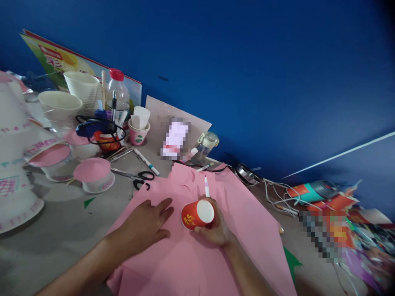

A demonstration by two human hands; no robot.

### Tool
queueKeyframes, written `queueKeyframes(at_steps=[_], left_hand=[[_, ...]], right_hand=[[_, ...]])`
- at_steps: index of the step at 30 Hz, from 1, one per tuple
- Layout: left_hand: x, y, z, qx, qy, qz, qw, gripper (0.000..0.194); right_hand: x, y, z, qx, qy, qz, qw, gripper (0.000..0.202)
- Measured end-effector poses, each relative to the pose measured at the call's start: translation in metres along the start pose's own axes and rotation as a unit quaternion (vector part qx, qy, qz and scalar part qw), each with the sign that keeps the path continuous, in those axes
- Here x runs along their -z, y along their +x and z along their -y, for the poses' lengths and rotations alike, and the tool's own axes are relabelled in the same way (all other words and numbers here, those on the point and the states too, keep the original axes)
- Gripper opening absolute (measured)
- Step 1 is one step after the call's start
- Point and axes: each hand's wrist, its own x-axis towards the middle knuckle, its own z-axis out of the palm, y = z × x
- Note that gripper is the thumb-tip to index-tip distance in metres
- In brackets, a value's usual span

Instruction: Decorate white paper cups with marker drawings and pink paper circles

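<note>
My right hand (217, 228) is wrapped round a red paper cup (190, 216) with gold lettering. The cup stands upside down on pink paper (188, 263), its white base facing up and its wider rim at the sheet. From behind the fingers of that hand sticks a white marker (206, 188) with a purple tip; its lower end is hidden, so I cannot tell how firmly it is held. Left of the cup, my left hand (148, 222) lies on the pink paper with fingers spread, holding nothing.
Black-handled scissors (135, 175) and a capped marker (146, 161) lie beyond the paper. Pink-topped paper bowls (92, 172) and a tall white bowl stack (14, 164) stand left. A bottle (118, 92) and phone (175, 137) are behind; cables (279, 199) and clutter lie right.
</note>
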Motion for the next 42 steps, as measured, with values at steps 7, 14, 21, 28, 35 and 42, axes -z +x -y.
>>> queueKeyframes(at_steps=[7, 14, 21, 28, 35, 42], left_hand=[[0.0011, 0.0000, -0.0001, -0.004, -0.006, 0.006, 1.000, 0.050], [0.0034, -0.0001, -0.0009, -0.002, -0.008, 0.013, 1.000, 0.049], [0.0060, -0.0012, -0.0011, -0.003, -0.025, 0.016, 1.000, 0.047], [0.0053, -0.0012, -0.0011, 0.009, -0.035, 0.018, 0.999, 0.049], [0.0065, -0.0003, -0.0012, 0.009, -0.020, 0.019, 1.000, 0.047], [0.0030, -0.0003, 0.0012, -0.005, -0.003, 0.016, 1.000, 0.047]], right_hand=[[-0.0006, -0.0009, -0.0013, 0.005, -0.019, 0.000, 1.000, 0.071], [-0.0013, -0.0020, -0.0001, -0.026, 0.004, 0.011, 1.000, 0.071], [-0.0024, -0.0027, -0.0002, -0.046, 0.020, 0.017, 0.999, 0.072], [-0.0058, -0.0049, 0.0025, -0.046, 0.028, 0.024, 0.998, 0.073], [-0.0073, -0.0034, 0.0032, -0.057, 0.039, 0.019, 0.997, 0.073], [-0.0089, 0.0035, 0.0070, -0.056, 0.015, 0.006, 0.998, 0.075]])
